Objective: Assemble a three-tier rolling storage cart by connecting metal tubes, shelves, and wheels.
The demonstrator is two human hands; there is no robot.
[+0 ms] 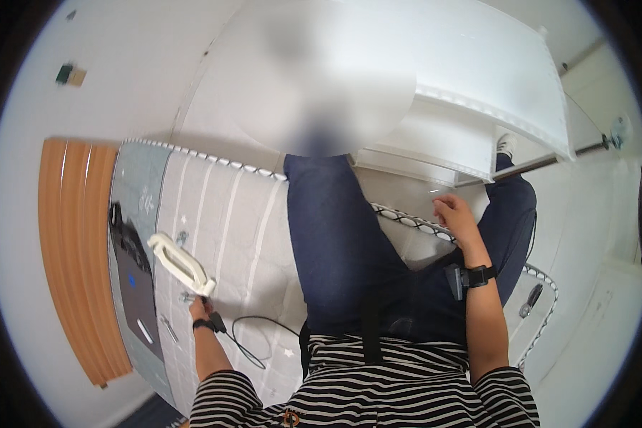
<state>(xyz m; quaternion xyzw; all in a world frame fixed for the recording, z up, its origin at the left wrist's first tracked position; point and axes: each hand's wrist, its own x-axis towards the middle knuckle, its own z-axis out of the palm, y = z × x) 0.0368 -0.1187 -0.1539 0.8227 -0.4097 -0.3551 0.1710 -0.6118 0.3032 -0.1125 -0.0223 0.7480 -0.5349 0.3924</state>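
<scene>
At the left, my left hand point(201, 308) is closed at the lower end of a cream, elongated plastic piece point(182, 265) with a long slot through it. The piece slants up and away over the bed. Its contact with my fingers is partly hidden. Small clear or metallic bits point(182, 237) lie beside it on the cover. My right hand point(454, 216) is raised beside my right thigh, fingers loosely bent and apart, with nothing visible in them. A dark device is strapped on the right wrist; a black band with a small box sits on the left.
I sit on a bed with a grey striped cover point(221, 207). A dark laptop point(137, 303) and black bag point(126, 232) lie left, beside a wooden headboard point(75, 264). A black cable point(246, 349) loops near my hip. White shelving point(492, 64) stands ahead, with a blurred patch nearby.
</scene>
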